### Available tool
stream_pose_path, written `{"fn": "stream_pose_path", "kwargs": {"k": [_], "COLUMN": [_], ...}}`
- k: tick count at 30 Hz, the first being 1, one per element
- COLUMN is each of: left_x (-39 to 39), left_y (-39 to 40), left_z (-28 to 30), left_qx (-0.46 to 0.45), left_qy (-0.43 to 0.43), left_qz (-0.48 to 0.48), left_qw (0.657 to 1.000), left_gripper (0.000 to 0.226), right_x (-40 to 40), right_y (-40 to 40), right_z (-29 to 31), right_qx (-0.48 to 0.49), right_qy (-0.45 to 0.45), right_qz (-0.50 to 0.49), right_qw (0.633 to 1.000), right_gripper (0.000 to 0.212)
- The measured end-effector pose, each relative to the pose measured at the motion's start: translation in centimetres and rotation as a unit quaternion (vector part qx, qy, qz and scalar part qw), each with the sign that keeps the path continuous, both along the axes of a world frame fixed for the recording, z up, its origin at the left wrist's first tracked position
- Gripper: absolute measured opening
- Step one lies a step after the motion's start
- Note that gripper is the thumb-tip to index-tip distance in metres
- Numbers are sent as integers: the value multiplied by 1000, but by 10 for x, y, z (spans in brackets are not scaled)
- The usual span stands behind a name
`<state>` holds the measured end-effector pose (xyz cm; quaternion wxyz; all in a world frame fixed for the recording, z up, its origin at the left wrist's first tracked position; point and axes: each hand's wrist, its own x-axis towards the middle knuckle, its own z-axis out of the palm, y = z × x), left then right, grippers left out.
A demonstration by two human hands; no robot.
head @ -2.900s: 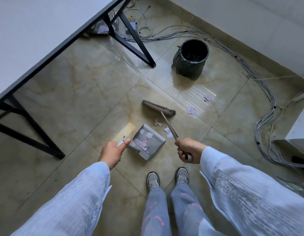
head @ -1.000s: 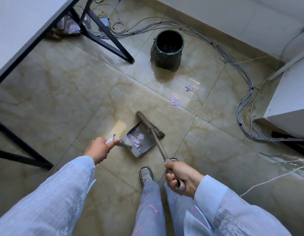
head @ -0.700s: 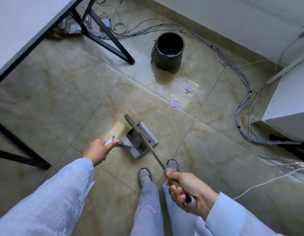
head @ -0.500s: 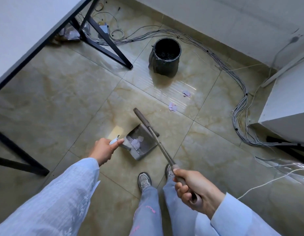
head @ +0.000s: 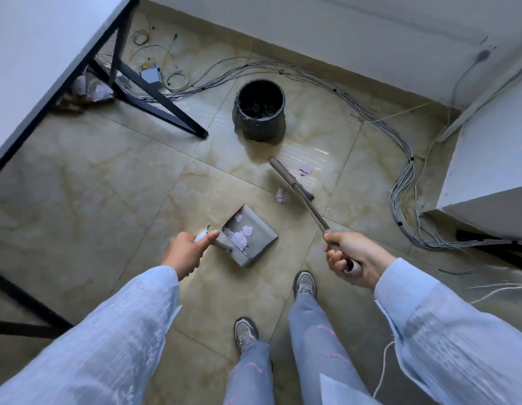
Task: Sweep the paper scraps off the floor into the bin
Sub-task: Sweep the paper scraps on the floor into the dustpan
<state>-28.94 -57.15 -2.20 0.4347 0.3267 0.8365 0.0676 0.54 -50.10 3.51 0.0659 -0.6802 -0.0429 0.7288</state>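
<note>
My left hand [head: 186,252] grips the handle of a grey dustpan [head: 254,238] resting on the tiled floor, with several pale paper scraps in it. My right hand [head: 352,254] holds the handle of a broom; its brush head [head: 290,178] lies on the floor between two loose scraps, one scrap [head: 281,195] just left of the bristles and another scrap [head: 306,170] to their right. The black bin [head: 259,111], lined with a dark bag, stands upright beyond the broom.
A bundle of grey cables [head: 400,171] runs along the wall and down the right side. A white table with black legs [head: 154,97] stands at left, a white cabinet [head: 493,171] at right. My two shoes [head: 305,283] stand behind the dustpan.
The broom head has left the dustpan and swung forward to the right, landing by the two loose scraps near the bin. The dustpan stays in my left hand with scraps inside.
</note>
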Motion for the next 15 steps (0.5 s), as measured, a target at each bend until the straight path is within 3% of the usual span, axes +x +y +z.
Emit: {"fn": "stream_pose_path", "kwargs": {"k": [8, 15], "left_x": [27, 4], "left_y": [58, 63], "left_z": [-10, -15], "left_qx": [-23, -53], "left_qy": [21, -6], "left_qz": [7, 24], "left_qw": [999, 998], "left_gripper": [58, 58], "right_x": [15, -9], "right_y": [56, 42], "right_z": [-26, -36], "right_qx": [-9, -29], "right_qy": [-19, -14], "right_qz": [61, 98], "right_qw": [998, 995], "right_gripper": [25, 24]}}
